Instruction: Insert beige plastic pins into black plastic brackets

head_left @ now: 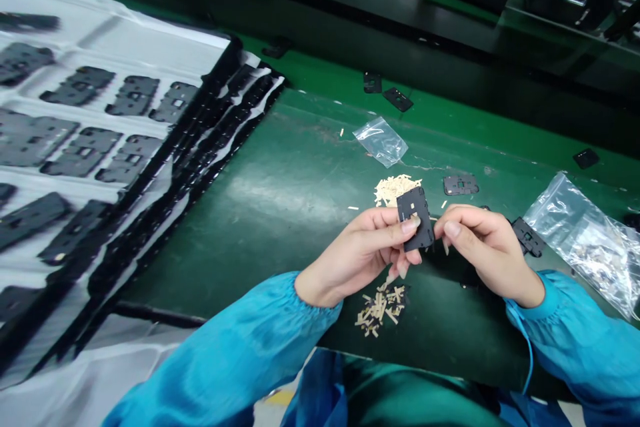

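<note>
My left hand (pixel 363 250) pinches a small black plastic frame part (pixel 415 218) between thumb and fingers, holding it upright above the green mat. My right hand (pixel 483 247) is closed against the part's right edge, thumb and forefinger pressed on it. Both wrists wear blue sleeves. A heap of small beige pieces (pixel 395 188) lies just beyond the part. Another scatter of beige pieces (pixel 380 310) lies under my left hand near the mat's front edge.
Black trays (pixel 125 147) with rows of dark frame parts fill the left side. A loose black part (pixel 461 185) lies behind my right hand and another (pixel 527 237) beside it. Clear plastic bags lie at centre (pixel 381 141) and right (pixel 585 240). A dark conveyor (pixel 400 20) runs behind.
</note>
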`<state>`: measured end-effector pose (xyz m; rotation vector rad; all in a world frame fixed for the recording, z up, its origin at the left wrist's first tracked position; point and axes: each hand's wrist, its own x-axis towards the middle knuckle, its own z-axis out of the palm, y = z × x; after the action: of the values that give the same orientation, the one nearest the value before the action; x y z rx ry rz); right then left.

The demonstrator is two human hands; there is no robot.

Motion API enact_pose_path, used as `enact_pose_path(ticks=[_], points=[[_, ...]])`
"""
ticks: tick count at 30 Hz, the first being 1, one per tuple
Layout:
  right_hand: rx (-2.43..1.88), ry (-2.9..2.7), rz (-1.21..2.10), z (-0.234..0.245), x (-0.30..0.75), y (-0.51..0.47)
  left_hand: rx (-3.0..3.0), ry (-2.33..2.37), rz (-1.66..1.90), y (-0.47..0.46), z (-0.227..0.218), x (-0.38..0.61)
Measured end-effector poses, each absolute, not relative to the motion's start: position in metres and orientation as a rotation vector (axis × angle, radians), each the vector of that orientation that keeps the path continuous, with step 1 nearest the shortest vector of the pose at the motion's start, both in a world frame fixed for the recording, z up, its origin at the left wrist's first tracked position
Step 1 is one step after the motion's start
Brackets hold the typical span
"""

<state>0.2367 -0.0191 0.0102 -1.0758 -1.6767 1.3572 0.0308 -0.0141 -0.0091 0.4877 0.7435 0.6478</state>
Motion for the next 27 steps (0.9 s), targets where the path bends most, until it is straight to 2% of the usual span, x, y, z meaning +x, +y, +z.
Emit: enact_pose_path(ticks=[6,8,12,16,19,22,27], points=[[-1.121,-1.707,1.299,0.012,0.234,-0.023,0.518,0.714,0.665,-0.014,-0.008,0.03],[-1.125,-1.861,1.055,0.009,0.234,-0.024,0.496,0.721,0.675,-0.015,-0.008,0.031],[-1.103,-2.193,0.35,-0.003,0.238,-0.024,0.383,0.748,0.734,-0.018,-0.009,0.039],[-1.069,-2.237,0.169,-0.012,0.243,-0.019,0.319,0.742,0.769,-0.022,-0.01,0.047],[-1.139,-2.194,0.232,-0.012,0.243,-0.016,0.367,0.797,0.797,-0.024,-0.008,0.05],[-1.179,-2.063,0.448,-0.007,0.241,-0.014,0.522,0.868,0.864,-0.027,-0.006,0.051],[-1.22,-1.857,1.182,0.006,0.242,-0.01,0.862,0.955,0.856,-0.023,-0.012,0.05]])
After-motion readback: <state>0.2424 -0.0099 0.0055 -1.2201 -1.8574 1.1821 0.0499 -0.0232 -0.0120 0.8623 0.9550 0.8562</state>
